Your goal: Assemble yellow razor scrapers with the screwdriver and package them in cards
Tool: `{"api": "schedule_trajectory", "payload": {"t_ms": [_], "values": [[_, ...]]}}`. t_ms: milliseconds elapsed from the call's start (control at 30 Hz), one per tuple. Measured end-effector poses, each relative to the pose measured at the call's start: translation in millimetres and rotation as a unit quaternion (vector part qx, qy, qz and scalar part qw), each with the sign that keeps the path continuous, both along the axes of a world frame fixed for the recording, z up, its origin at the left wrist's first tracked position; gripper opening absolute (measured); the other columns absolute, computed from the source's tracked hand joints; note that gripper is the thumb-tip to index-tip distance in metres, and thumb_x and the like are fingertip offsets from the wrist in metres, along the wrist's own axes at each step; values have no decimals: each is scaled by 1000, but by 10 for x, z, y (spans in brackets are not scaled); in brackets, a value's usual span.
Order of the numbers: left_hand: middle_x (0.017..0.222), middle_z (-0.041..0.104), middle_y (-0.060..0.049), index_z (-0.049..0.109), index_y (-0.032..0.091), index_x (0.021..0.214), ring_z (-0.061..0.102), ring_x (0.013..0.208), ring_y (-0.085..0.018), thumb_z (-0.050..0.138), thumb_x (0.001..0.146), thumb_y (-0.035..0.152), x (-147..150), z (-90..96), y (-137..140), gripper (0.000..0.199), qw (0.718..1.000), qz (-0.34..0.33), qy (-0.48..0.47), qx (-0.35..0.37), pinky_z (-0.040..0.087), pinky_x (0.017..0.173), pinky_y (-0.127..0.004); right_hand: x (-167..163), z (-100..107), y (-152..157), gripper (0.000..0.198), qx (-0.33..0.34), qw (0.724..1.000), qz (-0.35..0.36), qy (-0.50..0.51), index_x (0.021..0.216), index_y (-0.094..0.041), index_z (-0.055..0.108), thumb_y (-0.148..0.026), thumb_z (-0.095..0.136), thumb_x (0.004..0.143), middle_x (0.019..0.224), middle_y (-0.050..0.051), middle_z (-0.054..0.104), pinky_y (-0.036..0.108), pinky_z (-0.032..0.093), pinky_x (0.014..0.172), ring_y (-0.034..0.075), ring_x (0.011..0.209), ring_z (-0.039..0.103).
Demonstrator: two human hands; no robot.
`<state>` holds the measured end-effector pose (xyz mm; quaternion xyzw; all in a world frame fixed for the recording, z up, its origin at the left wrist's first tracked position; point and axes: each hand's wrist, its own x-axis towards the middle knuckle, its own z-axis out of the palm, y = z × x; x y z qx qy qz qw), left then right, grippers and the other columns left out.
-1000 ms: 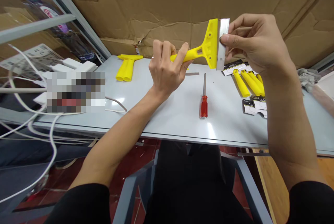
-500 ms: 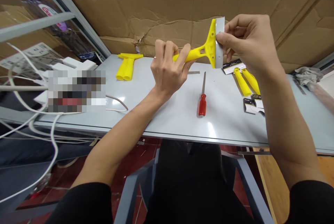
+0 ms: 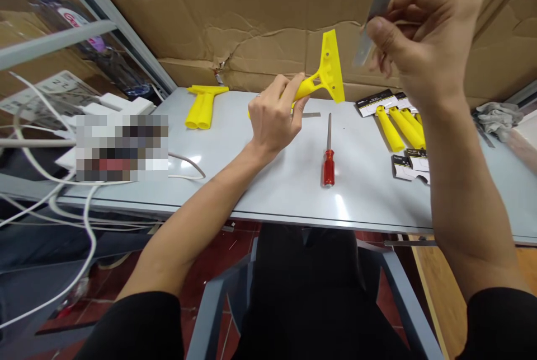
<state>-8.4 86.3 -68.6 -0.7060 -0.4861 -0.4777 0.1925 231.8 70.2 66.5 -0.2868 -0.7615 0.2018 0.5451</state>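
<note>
My left hand (image 3: 277, 116) is closed round the handle of a yellow plastic scraper (image 3: 331, 69), its wide head tilted up to the right. Screw holes show in that head. Up and to the right, my right hand (image 3: 428, 35) pinches a flat metal plate (image 3: 369, 29) between thumb and fingers, apart from the scraper. A red-handled screwdriver (image 3: 329, 167) lies on the table below, its shaft pointing away from me. Partly behind my left hand, a thin metal blade (image 3: 311, 115) lies flat on the table.
Two yellow scraper handles (image 3: 203, 108) stand at the table's back left. Several packaged yellow scrapers (image 3: 390, 130) and black-and-white cards (image 3: 406, 167) lie at the right. White cables (image 3: 88, 209) and a power strip crowd the left end. A grey cloth (image 3: 497, 120) is far right. Cardboard (image 3: 268, 7) stands behind.
The metal plate has come away from the scraper head. My right hand has carried it up and to the right, while the scraper has moved slightly left.
</note>
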Motion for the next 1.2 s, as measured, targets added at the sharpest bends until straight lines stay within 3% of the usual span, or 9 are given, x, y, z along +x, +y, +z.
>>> {"api": "schedule_trajectory", "payload": {"t_ms": [133, 300, 500, 633, 767, 833, 933, 1033, 1200], "values": [[121, 80, -16, 75, 31, 144, 73, 95, -31, 45, 110, 60, -9, 15, 0, 54, 1000, 12, -21, 0, 52, 77, -40, 77, 68, -54, 17, 30, 997, 15, -75, 101, -23, 86, -21, 71, 94, 122, 1, 74, 17, 60, 96, 7, 116, 72], [120, 80, -16, 76, 32, 141, 72, 97, -32, 46, 108, 59, 2, 45, -27, 53, 999, 11, -49, -6, 53, 79, -42, -33, -59, 14, 13, 1, 995, -37, -95, 97, -20, 87, -25, 76, 91, 119, 3, 74, 15, 58, 89, 2, 102, 68], [124, 79, -17, 75, 32, 140, 72, 101, -35, 46, 107, 60, 5, 45, -26, 52, 998, 3, -61, -31, 54, 83, -46, -80, -122, 53, 81, -10, 999, 14, -28, 151, -24, 62, -13, 82, 74, 164, 0, 50, 7, 61, 75, 3, 122, 59], [127, 78, -17, 74, 33, 143, 74, 104, -35, 48, 108, 58, -2, 40, -26, 51, 998, 3, -49, -41, 55, 84, -46, -59, -132, 80, 83, -80, 996, -4, -42, 157, -20, 61, -23, 86, 78, 151, 5, 65, 11, 57, 74, 1, 92, 68], [127, 78, -16, 73, 34, 143, 74, 105, -35, 52, 107, 58, -17, 22, -12, 49, 999, 1, -43, -34, 56, 85, -44, -89, -122, 67, 116, -80, 995, -14, -51, 179, -30, 32, -14, 81, 75, 181, 3, 23, 10, 47, 64, -2, 87, 70], [127, 78, -16, 73, 34, 143, 74, 105, -34, 52, 107, 57, -23, 15, -6, 48, 999, -1, -40, -32, 55, 85, -44, -120, -125, 54, 110, -102, 994, -25, -38, 175, -25, 42, -12, 81, 73, 174, 5, 39, 11, 47, 65, 0, 86, 72], [126, 78, -16, 73, 33, 143, 74, 104, -34, 51, 108, 57, -24, 11, -8, 47, 999, -5, -40, -25, 55, 85, -44, -178, -153, 38, 51, -144, 988, -53, -14, 125, -11, 79, -15, 83, 74, 112, 5, 78, 13, 52, 71, 3, 77, 69], [123, 79, -15, 73, 32, 141, 74, 104, -33, 49, 109, 56, -17, 13, -16, 46, 999, 2, -40, -6, 55, 85, -43, -230, -182, 18, 17, -153, 986, -70, -5, 93, -9, 80, -12, 80, 76, 82, 2, 72, 15, 52, 72, 2, 70, 64], [117, 79, -15, 76, 30, 135, 74, 99, -32, 48, 109, 56, -6, 30, -36, 46, 999, 10, -40, 20, 55, 82, -43, -228, -173, -4, 18, -154, 988, -29, 15, 90, -11, 79, -18, 83, 73, 79, 1, 71, 17, 47, 62, 3, 64, 60]]}}
